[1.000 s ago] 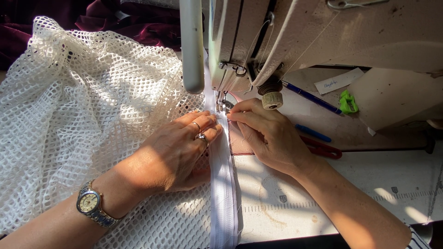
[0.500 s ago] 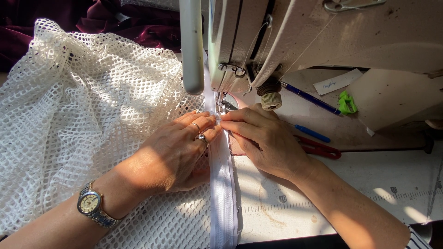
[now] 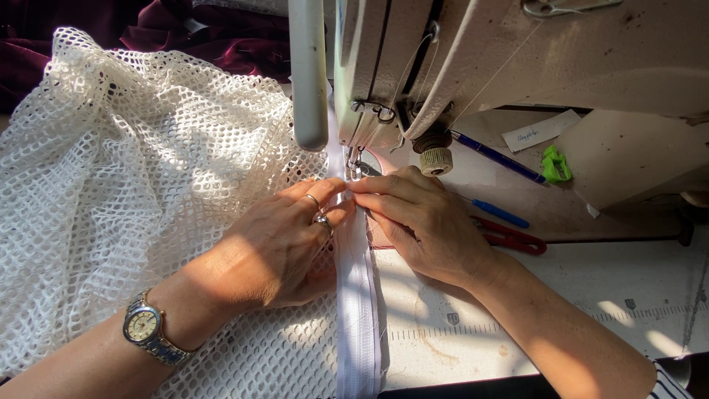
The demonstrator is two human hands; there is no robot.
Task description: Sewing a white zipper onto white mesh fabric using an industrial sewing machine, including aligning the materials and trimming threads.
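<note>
White open-mesh fabric (image 3: 125,192) is spread over the left of the sewing table. A white zipper tape (image 3: 357,295) runs along its right edge, up to the presser foot (image 3: 354,171) of the sewing machine (image 3: 473,59). My left hand (image 3: 277,247), with rings and a wristwatch (image 3: 148,331), lies flat on the mesh, fingertips pressing the tape's left side. My right hand (image 3: 425,222) presses the tape from the right, fingertips meeting the left ones just in front of the foot.
Dark red cloth (image 3: 221,37) lies behind the mesh. Right of the machine are a blue pen (image 3: 498,157), a second blue pen (image 3: 502,214), red-handled scissors (image 3: 513,238), a green clip (image 3: 555,164) and a paper label (image 3: 543,129). A ruler scale (image 3: 458,329) marks the table.
Both hands have slid a little closer to the presser foot, feeding the zipper tape and mesh toward the needle. The fingertips now sit tighter together.
</note>
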